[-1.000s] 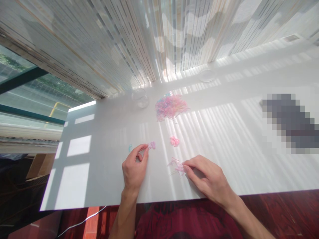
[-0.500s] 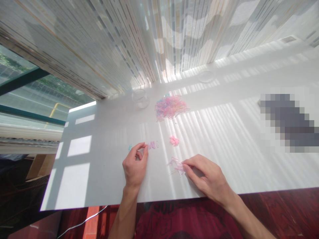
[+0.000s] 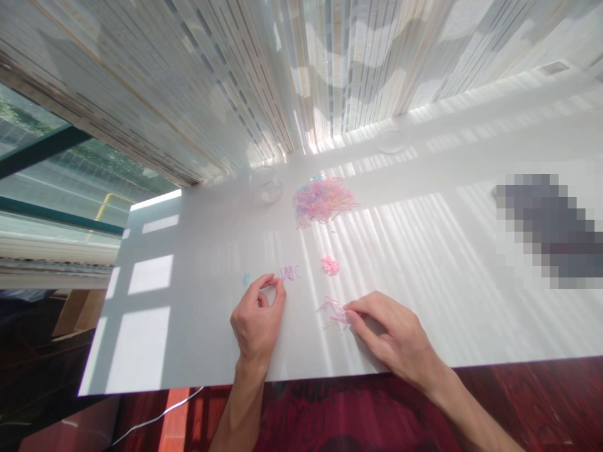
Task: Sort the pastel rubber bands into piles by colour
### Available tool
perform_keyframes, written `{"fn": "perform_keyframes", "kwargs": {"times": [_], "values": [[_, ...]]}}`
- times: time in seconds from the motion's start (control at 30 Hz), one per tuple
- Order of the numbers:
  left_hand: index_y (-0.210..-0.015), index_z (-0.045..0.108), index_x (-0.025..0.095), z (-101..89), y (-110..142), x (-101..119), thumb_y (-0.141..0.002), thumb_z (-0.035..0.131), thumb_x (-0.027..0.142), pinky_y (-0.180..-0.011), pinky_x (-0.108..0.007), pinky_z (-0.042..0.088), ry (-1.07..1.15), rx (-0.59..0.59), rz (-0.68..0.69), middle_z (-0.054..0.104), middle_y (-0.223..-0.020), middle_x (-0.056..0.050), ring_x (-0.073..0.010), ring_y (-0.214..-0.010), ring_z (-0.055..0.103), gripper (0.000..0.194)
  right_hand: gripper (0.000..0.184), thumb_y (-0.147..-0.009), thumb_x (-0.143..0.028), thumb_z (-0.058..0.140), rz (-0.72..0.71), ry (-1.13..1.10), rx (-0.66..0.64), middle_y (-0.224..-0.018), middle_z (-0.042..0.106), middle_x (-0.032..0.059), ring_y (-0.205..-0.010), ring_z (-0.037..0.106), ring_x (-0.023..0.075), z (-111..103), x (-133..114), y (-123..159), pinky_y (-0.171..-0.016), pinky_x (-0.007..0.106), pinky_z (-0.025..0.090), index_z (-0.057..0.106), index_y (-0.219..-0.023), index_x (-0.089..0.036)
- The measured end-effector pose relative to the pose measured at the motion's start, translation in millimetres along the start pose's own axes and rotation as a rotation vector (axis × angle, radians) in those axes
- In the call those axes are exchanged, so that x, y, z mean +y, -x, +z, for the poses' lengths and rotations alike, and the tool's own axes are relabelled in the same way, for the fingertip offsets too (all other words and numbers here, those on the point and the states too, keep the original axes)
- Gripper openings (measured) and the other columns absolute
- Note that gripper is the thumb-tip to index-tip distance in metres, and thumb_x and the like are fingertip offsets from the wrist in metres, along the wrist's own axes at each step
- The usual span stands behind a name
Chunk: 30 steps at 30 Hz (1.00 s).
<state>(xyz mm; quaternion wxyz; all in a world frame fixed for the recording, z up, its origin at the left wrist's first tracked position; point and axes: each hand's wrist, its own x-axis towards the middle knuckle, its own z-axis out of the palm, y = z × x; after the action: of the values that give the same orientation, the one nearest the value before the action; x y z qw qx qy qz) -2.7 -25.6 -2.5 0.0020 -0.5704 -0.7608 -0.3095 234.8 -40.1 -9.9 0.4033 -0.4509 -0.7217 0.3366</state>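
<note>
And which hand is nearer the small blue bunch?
Left. The left hand is just right of the blue bunch; the right hand is much farther right.

L hand [image 3: 257,320] is being held curled, thumb & index tips close tog; R hand [image 3: 393,329] is being angled inward, thumb & index being pinched

Bright sunlight stripes the table [image 3: 471,314]; fine detail looks somewhat blurred.

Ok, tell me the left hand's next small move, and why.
Probably bring the left hand over to the pale pieces: several lie loosely spread at the right hand, seemingly within easy reach, and no piece shows clearly in the left hand.
</note>
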Motion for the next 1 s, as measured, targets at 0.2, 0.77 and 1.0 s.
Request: {"fn": "perform_keyframes", "kwargs": {"times": [0.2,0.77,1.0], "values": [[-0.099,0.077,0.020,-4.7,-5,-1,-0.089,0.064,0.034,-0.059,-0.025,0.046,-0.015,-0.007,-0.003,0.054,-0.053,0.007,-0.0111,-0.046,0.052,0.021,0.012,-0.101,-0.021,0.057,0.005,0.002,-0.007,-0.082,0.071,0.0020,-0.073,0.066,0.0154,0,0,0,-0.069,0.029,0.051,0.068,-0.096,-0.021],[-0.108,0.075,0.020,0.9,-2,2,-0.090,0.068,0.033,-0.072,-0.030,0.055,0.040,-0.047,0.086,0.066,-0.072,0.000,-0.0154,-0.063,0.062,0.023,0.011,-0.101,-0.019,0.058,-0.003,-0.001,-0.002,-0.082,0.070,0.0020,-0.074,0.066,0.0153,0,-1,0,-0.069,0.029,0.051,0.067,-0.096,-0.021],[-0.117,0.066,0.019,22.5,-5,19,-0.090,0.070,0.033,-0.089,-0.040,0.054,0.000,-0.030,0.197,0.072,-0.110,-0.011,-0.0261,-0.099,0.067,0.031,0.012,-0.102,-0.021,0.056,-0.008,0.013,0.003,-0.081,0.071,0.0024,-0.073,0.067,0.0165,0,-2,-2,-0.068,0.030,0.053,0.067,-0.095,-0.022]]}}
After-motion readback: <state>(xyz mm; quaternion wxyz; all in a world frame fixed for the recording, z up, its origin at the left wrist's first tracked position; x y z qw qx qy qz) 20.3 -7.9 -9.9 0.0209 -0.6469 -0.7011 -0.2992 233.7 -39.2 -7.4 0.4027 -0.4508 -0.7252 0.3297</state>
